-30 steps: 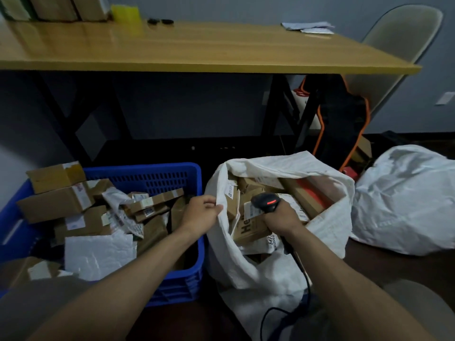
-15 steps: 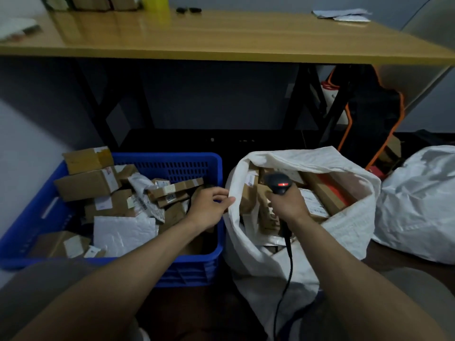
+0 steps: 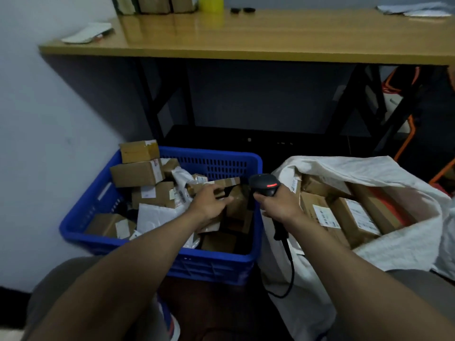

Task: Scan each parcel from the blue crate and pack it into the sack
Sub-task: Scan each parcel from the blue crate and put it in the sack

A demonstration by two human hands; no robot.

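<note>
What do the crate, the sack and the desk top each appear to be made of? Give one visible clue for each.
Blue crate: probably moulded plastic, given its slotted wall.
White sack: looks like woven fabric or plastic; limp and matte.
Desk top: wood or wood-look laminate, glossy with reflections.

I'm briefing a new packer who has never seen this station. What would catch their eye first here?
Probably the blue crate on the floor at left, heaped with brown parcels, with the left hand reaching into the pile. Next, the black scanner with its red light, held in the right hand between the crate and the open white sack, which already holds several boxes.
</note>
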